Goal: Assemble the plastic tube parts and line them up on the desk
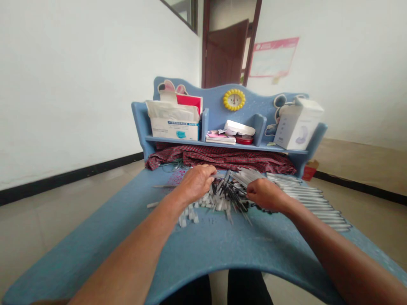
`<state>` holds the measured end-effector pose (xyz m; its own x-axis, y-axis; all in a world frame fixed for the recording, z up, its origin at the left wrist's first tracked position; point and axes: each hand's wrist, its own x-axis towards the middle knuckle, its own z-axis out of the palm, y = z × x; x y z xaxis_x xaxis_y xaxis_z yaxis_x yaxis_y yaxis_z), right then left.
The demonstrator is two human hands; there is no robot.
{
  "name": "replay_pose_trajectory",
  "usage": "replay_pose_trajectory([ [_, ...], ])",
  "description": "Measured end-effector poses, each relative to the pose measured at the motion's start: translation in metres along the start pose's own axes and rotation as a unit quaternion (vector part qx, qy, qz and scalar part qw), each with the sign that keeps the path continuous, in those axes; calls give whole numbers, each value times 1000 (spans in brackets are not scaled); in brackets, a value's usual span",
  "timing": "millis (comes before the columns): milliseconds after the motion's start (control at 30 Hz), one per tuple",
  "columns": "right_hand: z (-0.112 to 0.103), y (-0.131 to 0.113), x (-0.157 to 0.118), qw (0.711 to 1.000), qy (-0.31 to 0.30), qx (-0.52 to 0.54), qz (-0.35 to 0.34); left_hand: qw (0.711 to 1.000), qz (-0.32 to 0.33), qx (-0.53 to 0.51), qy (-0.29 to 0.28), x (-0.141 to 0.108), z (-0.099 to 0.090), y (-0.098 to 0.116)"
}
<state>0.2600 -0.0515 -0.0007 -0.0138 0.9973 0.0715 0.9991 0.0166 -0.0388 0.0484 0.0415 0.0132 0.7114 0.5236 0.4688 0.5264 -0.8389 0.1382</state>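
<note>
My left hand [197,182] is closed in a pinch at the left side of a pile of small parts. A clear sliver shows by its fingertips, but I cannot make out what they grip. Curled at the pile's right side is my right hand [265,194], its fingers closed and their contents hidden. Between the hands lie thin black pieces [229,189] mixed with whitish, clear cap-like pieces [188,215]. Behind my right hand is a bunch of clear tubes [247,176]. Long, pen-like clear sticks with dark ends [313,203] lie in a row to the right.
The blue desk [222,241] has a curved front edge and a rear shelf [187,141]. On the shelf stand a mask box [174,128], a white carton [297,125] and a red round case [244,140]. Checked cloth [222,157] lies beneath it. A yellow-rimmed clock [234,100] is on the backboard.
</note>
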Motion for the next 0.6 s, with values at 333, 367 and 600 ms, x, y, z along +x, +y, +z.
replay_pose_trajectory([
  [333,-34,10,-32,999,30,-32,-21,1000,6,-23,-17,0,-7,0],
  [367,-33,10,-32,998,29,-41,-23,999,12,-26,-22,0,-6,0],
  [600,-32,12,-33,996,25,-82,-31,996,44,-62,-48,-1,-2,4],
])
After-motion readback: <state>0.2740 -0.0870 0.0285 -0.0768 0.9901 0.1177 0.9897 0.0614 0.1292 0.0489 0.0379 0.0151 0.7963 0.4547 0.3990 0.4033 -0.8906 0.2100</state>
